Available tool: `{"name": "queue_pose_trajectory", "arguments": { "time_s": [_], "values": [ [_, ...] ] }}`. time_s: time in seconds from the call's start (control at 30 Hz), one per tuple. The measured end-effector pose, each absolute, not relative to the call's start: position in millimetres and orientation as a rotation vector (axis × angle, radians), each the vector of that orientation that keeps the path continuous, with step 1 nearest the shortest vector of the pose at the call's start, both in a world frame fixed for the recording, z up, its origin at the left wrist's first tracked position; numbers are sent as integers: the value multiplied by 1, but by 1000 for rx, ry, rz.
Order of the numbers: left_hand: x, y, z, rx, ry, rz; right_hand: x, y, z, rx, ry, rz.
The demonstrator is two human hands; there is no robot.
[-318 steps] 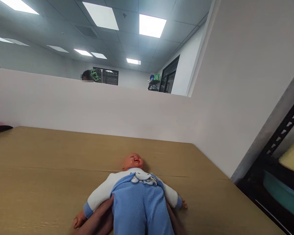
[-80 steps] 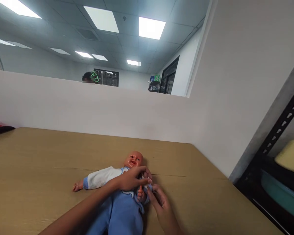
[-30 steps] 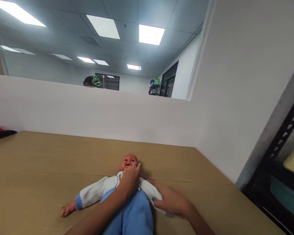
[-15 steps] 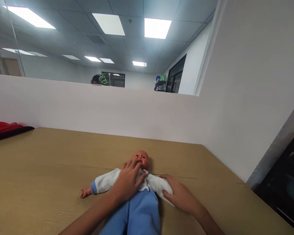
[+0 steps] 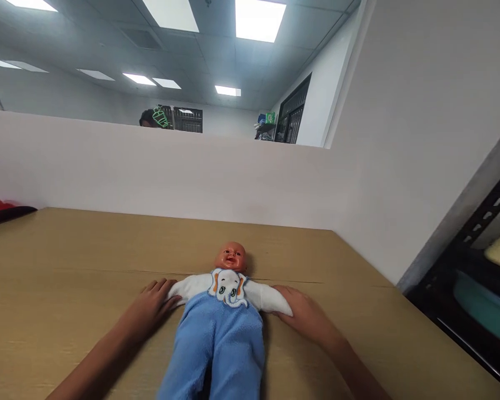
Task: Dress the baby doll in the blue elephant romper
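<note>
A baby doll (image 5: pixel 227 311) lies on its back on the tan table (image 5: pixel 66 266), head pointing away from me. It wears blue dungarees with an elephant patch and a white top. My left hand (image 5: pixel 148 308) lies flat, fingers stretched out, over the doll's arm on the left side and hides the doll's hand there. My right hand (image 5: pixel 306 316) rests flat on the white sleeve on the right side, covering its end. Neither hand grips anything.
A white partition (image 5: pixel 150 172) runs along the table's far edge and a white wall (image 5: pixel 400 139) closes the right side. A black metal shelf (image 5: pixel 470 278) at the right holds a teal and a yellow thing. A red and black object (image 5: pixel 2 211) lies at the far left.
My left hand has left the doll's chest and slid out to its arm on the left. The elephant patch now shows. Both doll arms lie spread out sideways.
</note>
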State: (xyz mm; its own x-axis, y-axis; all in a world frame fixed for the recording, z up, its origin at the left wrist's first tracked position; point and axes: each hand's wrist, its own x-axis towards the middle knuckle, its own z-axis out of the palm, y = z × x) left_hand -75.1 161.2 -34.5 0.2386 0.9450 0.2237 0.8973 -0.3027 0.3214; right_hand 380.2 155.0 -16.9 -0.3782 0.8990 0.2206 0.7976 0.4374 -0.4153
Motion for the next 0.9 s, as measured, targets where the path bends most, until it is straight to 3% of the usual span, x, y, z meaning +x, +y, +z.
{"name": "queue_pose_trajectory", "arguments": {
  "time_s": [0.3, 0.5, 0.63, 0.9],
  "values": [
    [-67, 140, -26, 2305, 1777, 860, 375, 131, -9, -1498, -2201, 160],
    [-29, 101, -19, 1838, 1296, 936, 323, 94, -23, -1253, -1824, 892],
    [-18, 103, -13, 1575, 1266, 880, 312, 110, -28, -1070, -1479, 1405],
    [-28, 128, -6, 1819, 1284, 695, 310, 137, -27, -1038, -1369, 1419]
  ]
}}
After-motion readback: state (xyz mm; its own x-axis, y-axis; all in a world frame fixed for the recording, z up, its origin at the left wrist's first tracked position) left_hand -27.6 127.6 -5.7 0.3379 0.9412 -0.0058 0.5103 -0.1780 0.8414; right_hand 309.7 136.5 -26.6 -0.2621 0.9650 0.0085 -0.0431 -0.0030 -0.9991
